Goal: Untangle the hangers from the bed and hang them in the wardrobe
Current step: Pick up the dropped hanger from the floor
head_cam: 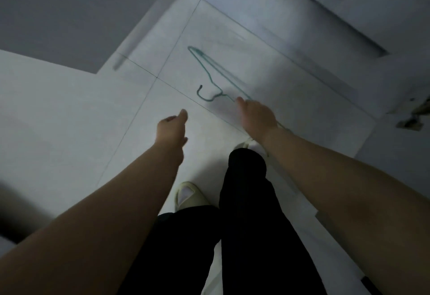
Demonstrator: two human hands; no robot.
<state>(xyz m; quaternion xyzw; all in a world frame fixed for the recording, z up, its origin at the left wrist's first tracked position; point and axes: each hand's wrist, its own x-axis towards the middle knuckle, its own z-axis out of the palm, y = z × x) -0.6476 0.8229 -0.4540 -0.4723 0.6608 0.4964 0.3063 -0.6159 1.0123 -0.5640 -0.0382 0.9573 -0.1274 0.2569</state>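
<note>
Head view: a person stands on a pale tiled floor [69,113], holding a green wire hanger [210,73] in the right hand [254,117].

The right hand grips the hanger at one end of its frame, fingers curled under so that only the back of the hand and the thumb show; the wire runs on past the wrist. The hanger reaches forward and away from the hand over the tiles, its hook [204,95] curling just left of the thumb and its far corner pointing toward the wall. The left hand [172,129] hangs beside it, well apart from the hanger, fingers loosely curled and holding nothing. Below the arms are black trousers [251,224] and a pale slipper [188,195] on the left foot. A white cabinet front [349,15] runs along the upper right.
</note>
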